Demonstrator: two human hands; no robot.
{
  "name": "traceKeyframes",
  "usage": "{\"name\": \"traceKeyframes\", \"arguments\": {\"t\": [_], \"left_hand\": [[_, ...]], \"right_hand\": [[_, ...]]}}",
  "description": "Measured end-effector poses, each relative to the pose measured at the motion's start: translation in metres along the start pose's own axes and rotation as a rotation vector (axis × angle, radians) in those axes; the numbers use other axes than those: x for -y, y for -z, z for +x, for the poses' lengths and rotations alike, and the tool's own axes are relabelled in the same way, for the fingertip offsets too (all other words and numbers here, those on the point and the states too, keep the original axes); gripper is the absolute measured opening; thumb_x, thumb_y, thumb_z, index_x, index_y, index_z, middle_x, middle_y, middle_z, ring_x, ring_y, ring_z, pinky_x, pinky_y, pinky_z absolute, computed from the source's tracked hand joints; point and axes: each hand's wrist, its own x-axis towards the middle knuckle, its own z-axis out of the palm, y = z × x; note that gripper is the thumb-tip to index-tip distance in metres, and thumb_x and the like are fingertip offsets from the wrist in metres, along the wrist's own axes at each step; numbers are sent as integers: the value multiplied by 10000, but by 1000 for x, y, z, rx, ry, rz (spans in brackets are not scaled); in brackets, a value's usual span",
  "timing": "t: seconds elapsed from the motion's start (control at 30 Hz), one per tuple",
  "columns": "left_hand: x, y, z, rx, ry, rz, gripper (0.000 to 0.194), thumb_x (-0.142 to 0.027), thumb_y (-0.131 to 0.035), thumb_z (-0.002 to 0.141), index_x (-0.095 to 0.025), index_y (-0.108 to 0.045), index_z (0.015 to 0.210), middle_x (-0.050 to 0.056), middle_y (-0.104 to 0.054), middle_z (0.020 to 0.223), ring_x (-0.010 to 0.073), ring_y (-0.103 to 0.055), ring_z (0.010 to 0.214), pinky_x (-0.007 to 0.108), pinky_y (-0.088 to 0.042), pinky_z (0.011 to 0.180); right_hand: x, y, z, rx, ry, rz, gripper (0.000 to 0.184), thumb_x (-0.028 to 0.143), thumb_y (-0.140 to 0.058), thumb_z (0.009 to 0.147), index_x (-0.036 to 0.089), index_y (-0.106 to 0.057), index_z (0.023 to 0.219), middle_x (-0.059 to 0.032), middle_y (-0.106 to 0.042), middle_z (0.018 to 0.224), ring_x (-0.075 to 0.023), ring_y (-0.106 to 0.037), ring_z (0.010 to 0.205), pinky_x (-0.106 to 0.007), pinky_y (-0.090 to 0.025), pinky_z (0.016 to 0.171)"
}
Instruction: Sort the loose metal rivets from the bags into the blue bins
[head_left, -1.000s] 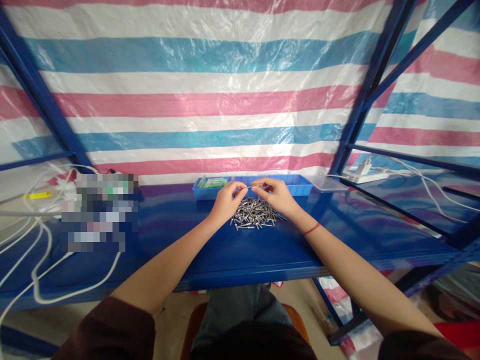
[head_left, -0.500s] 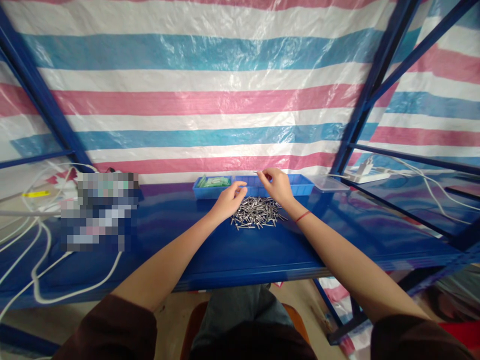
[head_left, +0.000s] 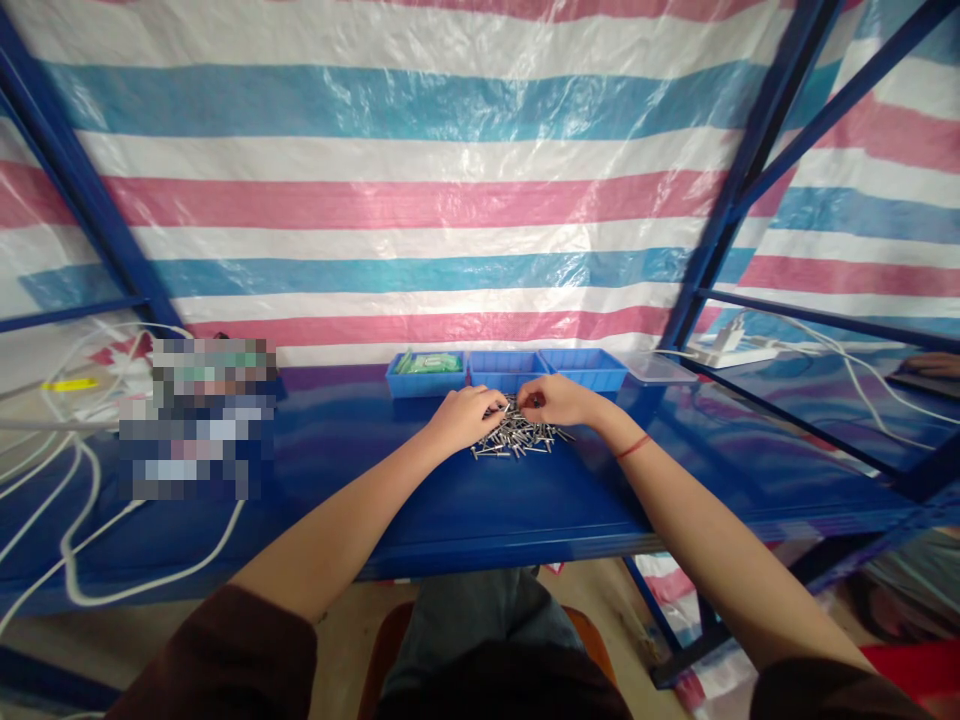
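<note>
A loose heap of silver blind rivets lies on the blue table in front of me. My left hand rests at the heap's left side, fingers curled, with a rivet showing at its fingertips. On the right side, my right hand reaches down into the heap. Its fingers are bent and closed together, and whatever is between the tips is too small to make out. Just behind both hands stand three blue bins in a row: a left bin with green packets in it, a middle bin and a right bin.
A clear plastic lid lies right of the bins. White cables and blurred-out items take up the left side. A white power strip is at the right, by the blue frame post. Another person's hand shows far right.
My right hand has come down from above the bins, where it pinched a thin piece, to the heap. My left hand has moved slightly right and down onto the rivets, its fingers curling.
</note>
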Motion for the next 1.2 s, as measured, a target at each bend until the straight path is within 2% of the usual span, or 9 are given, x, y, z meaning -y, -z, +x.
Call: {"name": "traceKeyframes", "arguments": {"t": [0.13, 0.4, 0.57, 0.77, 0.93, 1.1, 1.2], "left_hand": [[0, 1, -2, -1, 2, -24, 263, -231, -529, 828, -255, -611, 1077, 19, -667, 907, 180, -618, 864, 286, -463, 764], [2, -1, -6, -24, 15, -49, 304, -245, -510, 845, -299, -628, 1121, 23, -632, 915, 162, -603, 817, 276, -465, 754], [2, -4, -4, -160, 27, -188, 262, -354, -581, 813, -241, -653, 1038, 21, -634, 870, 156, -595, 798, 271, -472, 733], [-5, 2, -1, -324, 38, -338, 169, -335, -599, 811, -204, -651, 904, 10, -663, 811, 132, -591, 720, 257, -473, 705], [-10, 8, -2, -373, 44, -359, 107, -285, -574, 833, -200, -638, 845, 1, -666, 810, 131, -595, 733, 253, -471, 716], [-10, 8, -1, -445, 40, -382, 117, -274, -548, 853, -195, -627, 887, 5, -675, 882, 123, -606, 769, 243, -466, 738], [-8, 6, 0, -467, 78, -379, 122, -279, -553, 849, -197, -625, 905, 6, -680, 906, 122, -611, 768, 244, -467, 742]], "right_hand": [[-3, -3, -3, 22, -24, 34, 201, 194, -618, 646, 163, -678, 836, -13, -644, 689, -130, -555, 582, -241, -399, 550], [-6, -3, -3, 13, 7, 86, 165, 147, -574, 678, 146, -672, 810, -25, -656, 704, -130, -557, 608, -251, -415, 576], [5, 0, -4, -98, 80, 238, 148, 212, -542, 758, 145, -658, 821, -38, -661, 755, -128, -571, 676, -269, -438, 641], [14, -3, -1, -185, 92, 376, 197, 335, -595, 768, 153, -657, 806, -35, -656, 750, -124, -566, 675, -268, -436, 621], [15, -4, 0, -244, 89, 386, 227, 359, -600, 770, 150, -666, 828, -33, -650, 745, -119, -552, 654, -252, -410, 585], [19, -3, 0, -265, 65, 336, 244, 345, -543, 808, 142, -666, 864, -41, -658, 779, -113, -535, 638, -256, -395, 581], [21, -4, 0, -345, 48, 358, 242, 352, -570, 786, 132, -650, 850, -41, -642, 739, -113, -523, 612, -257, -396, 567]]}}
